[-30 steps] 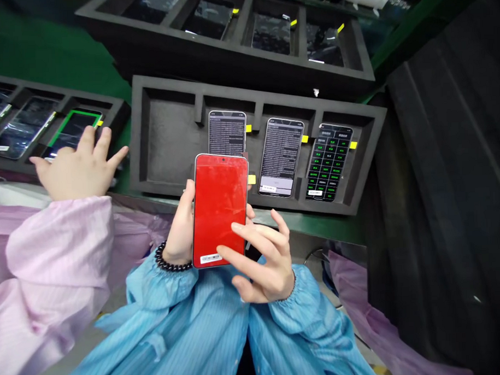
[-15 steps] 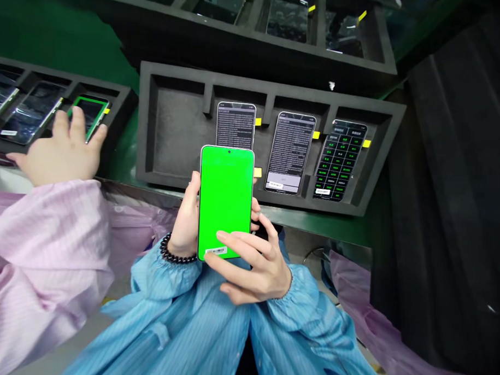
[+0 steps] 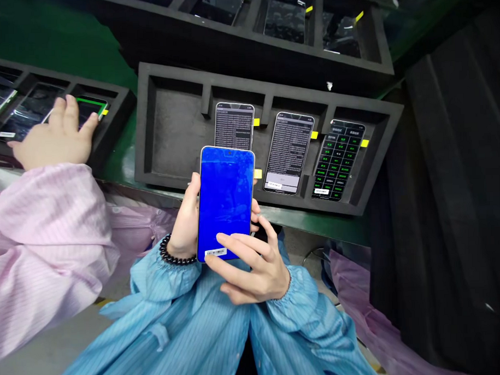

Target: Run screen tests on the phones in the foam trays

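I hold a phone (image 3: 226, 199) upright in front of me, its screen plain blue, a small white barcode label at its lower edge. My left hand (image 3: 188, 222) grips it from the left and behind; a black bead bracelet is on that wrist. My right hand (image 3: 252, 264) is under the phone's lower right, fingers curled, one fingertip touching the screen near the label. Behind it a dark foam tray (image 3: 166, 135) holds three lit phones in slots: two with text screens (image 3: 233, 125) (image 3: 288, 152), one with green buttons (image 3: 337, 160).
A co-worker's hand (image 3: 53, 139) in a pink sleeve rests on a phone in the left foam tray (image 3: 116, 104). Another foam tray (image 3: 245, 40) with dark phones stands behind. A green bench surface lies beneath. Black cloth (image 3: 451, 202) hangs on the right.
The held phone's screen went from red to green to blue. My right fingers moved in closer to its lower edge. The co-worker's hand shifted left over their tray.
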`<action>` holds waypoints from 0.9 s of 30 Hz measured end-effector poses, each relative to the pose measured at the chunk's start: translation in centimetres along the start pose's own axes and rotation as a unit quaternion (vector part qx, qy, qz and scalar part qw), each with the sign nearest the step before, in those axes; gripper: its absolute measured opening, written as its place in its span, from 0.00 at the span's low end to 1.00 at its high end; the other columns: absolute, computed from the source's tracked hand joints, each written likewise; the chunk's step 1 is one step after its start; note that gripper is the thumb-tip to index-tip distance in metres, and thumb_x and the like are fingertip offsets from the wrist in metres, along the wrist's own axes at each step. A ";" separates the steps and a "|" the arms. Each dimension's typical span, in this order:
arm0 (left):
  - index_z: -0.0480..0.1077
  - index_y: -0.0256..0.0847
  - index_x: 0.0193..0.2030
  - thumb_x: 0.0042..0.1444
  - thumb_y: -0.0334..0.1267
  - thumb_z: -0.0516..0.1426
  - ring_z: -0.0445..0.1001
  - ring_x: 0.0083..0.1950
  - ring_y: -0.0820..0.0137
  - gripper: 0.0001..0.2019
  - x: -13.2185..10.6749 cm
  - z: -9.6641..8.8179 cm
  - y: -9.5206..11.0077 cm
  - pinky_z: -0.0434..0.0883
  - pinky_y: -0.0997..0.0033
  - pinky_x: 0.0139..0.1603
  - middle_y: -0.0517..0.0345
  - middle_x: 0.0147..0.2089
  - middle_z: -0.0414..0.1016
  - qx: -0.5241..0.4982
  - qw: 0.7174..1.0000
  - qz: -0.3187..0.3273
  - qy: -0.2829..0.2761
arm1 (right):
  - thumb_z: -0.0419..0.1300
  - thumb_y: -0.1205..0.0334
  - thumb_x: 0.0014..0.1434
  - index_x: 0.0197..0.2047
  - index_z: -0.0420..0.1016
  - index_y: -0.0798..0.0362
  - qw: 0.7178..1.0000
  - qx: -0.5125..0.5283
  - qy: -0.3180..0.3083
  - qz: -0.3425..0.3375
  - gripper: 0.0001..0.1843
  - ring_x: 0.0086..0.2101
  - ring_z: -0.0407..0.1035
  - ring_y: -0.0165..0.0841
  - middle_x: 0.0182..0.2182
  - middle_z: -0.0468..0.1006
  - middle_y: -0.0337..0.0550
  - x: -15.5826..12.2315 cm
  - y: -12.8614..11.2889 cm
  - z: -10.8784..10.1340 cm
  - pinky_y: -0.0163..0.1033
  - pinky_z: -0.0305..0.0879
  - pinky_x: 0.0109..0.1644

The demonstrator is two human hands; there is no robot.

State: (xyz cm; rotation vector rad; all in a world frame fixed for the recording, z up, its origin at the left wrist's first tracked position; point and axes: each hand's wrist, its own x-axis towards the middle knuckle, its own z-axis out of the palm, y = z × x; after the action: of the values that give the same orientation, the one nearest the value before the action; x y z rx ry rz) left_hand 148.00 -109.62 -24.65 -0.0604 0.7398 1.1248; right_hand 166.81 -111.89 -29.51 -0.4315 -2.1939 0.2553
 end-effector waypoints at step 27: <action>0.77 0.32 0.52 0.62 0.69 0.44 0.81 0.44 0.59 0.40 -0.1 0.1 -3.0 0.78 0.61 0.50 0.42 0.45 0.81 0.052 0.996 -0.002 -0.076 | 0.39 0.51 0.74 0.56 0.77 0.45 0.999 -0.005 0.035 0.025 0.26 0.54 0.69 0.36 0.57 0.75 0.47 -0.6 0.8 -1.1 0.55 0.53 0.74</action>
State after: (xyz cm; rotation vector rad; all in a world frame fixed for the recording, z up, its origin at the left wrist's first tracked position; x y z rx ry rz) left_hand 150.54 -111.09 -25.48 0.1104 0.6596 1.0722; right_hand 168.19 -111.40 -29.56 -0.4933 -2.1194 0.2537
